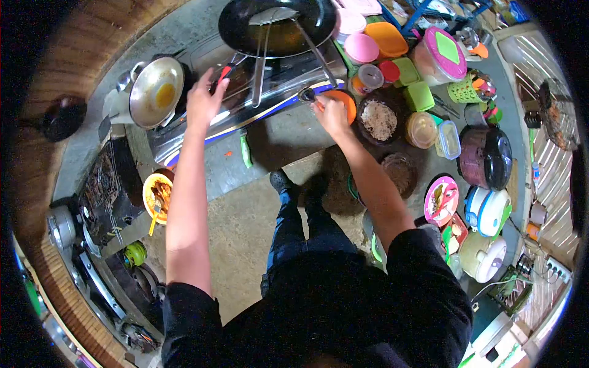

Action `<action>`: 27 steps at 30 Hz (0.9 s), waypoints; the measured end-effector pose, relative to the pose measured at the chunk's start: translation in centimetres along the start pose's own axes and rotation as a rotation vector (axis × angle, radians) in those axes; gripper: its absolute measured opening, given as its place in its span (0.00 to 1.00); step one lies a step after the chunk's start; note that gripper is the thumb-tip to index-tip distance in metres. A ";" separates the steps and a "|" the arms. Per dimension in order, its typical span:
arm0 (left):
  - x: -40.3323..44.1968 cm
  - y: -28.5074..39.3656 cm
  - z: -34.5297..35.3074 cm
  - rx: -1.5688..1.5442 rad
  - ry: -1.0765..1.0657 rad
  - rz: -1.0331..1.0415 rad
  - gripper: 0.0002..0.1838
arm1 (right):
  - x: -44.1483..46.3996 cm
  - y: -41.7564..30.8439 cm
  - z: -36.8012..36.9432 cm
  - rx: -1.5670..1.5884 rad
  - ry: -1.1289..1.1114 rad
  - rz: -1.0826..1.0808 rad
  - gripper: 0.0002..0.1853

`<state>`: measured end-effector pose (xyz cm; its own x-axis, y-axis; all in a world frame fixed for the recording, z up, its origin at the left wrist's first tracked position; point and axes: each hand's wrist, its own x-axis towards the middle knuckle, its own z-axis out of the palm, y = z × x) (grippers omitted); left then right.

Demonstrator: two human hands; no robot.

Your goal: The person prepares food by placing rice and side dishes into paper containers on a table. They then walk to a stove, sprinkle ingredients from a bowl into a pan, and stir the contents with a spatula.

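Observation:
My left hand (pixel 204 104) reaches to the front left of the stove (pixel 288 70), its fingers curled at a red-and-black handle (pixel 226 72); what the handle belongs to is unclear. My right hand (pixel 333 115) is closed on a small dark utensil with a rounded, spoon-like end (pixel 307 94). Partly behind that hand sits an orange dish (pixel 343 101). A large black wok (pixel 245 30) with a metal spatula (pixel 273 16) in it stands on the stove. Left of my left hand, a light pan (pixel 140 95) holds a yellow egg (pixel 165 95).
A green-handled knife (pixel 246 150) lies near the counter's front edge. Right of my right hand are a bowl of white rice (pixel 378 119) and several lidded containers (pixel 422 130). An orange bowl with food (pixel 148 195) stands left of my left forearm. Pots (pixel 481 156) line the right side.

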<state>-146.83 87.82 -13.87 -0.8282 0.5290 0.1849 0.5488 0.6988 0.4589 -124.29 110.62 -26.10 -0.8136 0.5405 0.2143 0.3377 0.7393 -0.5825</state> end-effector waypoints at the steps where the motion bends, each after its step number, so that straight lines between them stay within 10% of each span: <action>1: -0.7 0.6 -0.3 -0.050 0.132 0.039 0.25 | -1.1 0.4 -0.7 0.118 0.101 -0.002 0.12; 7: -10.0 6.3 1.6 -0.409 0.426 -0.023 0.07 | -9.0 6.5 -6.0 0.110 0.216 0.323 0.12; 17: -18.2 18.8 23.9 -0.851 -0.380 0.047 0.11 | -13.7 13.8 -8.6 -0.170 0.030 0.211 0.14; 27: -16.8 23.2 33.4 -1.160 -0.551 -0.779 0.23 | -14.3 16.4 -7.0 -0.383 -0.100 0.124 0.12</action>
<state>-116.45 111.24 -35.38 -0.5719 0.5090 -0.6434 -0.6083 0.2630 0.7488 -103.84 117.84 -33.21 -0.7914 0.6069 0.0727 0.5721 0.7774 -0.2615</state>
